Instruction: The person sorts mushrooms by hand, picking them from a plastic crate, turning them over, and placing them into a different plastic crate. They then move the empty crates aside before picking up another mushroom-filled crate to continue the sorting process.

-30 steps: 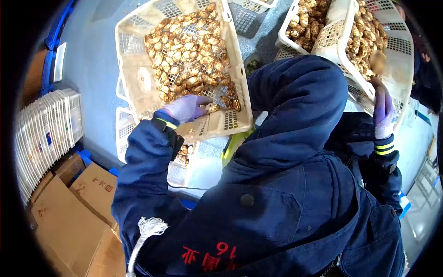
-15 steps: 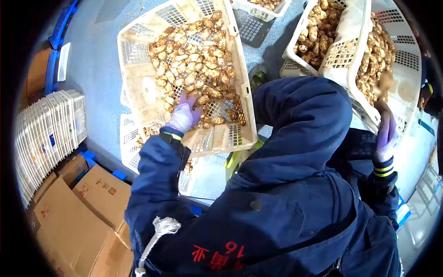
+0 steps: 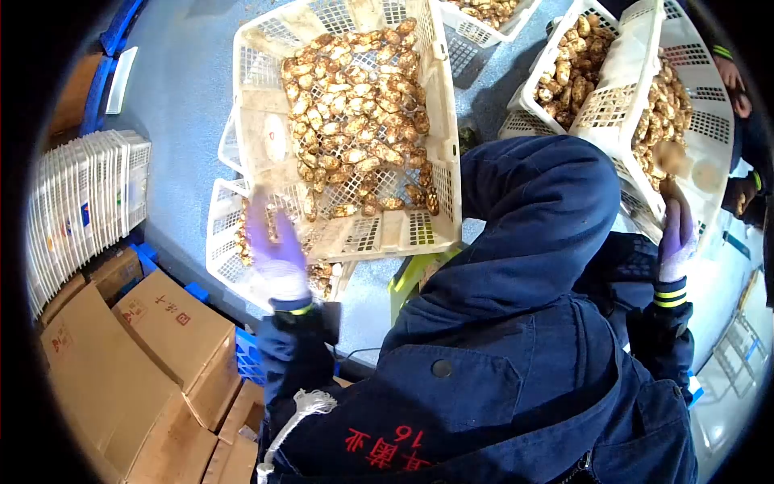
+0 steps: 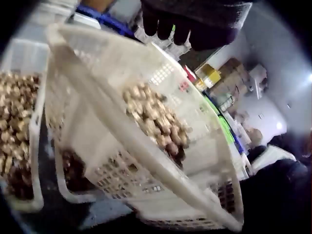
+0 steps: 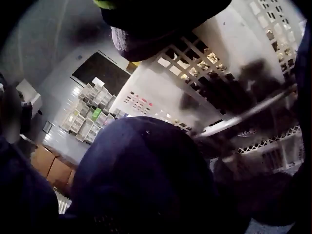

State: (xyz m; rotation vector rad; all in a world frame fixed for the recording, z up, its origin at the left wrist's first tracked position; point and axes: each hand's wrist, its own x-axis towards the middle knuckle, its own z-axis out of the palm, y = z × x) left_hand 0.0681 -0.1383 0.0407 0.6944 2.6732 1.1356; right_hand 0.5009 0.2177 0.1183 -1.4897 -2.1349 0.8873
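Far left: stacked white crates [image 3: 89, 214], row running up-frame; flattish cardboard boxes [image 3: 173, 323] below. Next, left hand [image 3: 278, 258] open wide, fingers spread and pointing up-frame, holding nothing visible, over low white crate [image 3: 226, 256]. Just right, big white crate [image 3: 266, 173], opening towards head camera, long axis roughly up-down in frame, slightly tilted. Inside, mottled brown-and-white pieces [image 3: 363, 117] bunched towards upper and middle part, individual long axes mixed, many slanted or crosswise. Near lower wall, a few pieces lying nearly crosswise. Centre: dark blue cloth [image 3: 516, 210], rounded; red markings [image 3: 391, 452] below. Above, small white crate [image 3: 484, 36] with similar pieces. Right: white crate [image 3: 528, 93], filled, long axis slanting up-right; overlapping it, tilted white crate [image 3: 609, 113], heaped with pieces. At its lower rim, right hand [image 3: 677, 234], fingers narrow and pointing up-frame, tips just below blurred brown round shape [image 3: 669, 159]; can't tell whether gripping it or rim.
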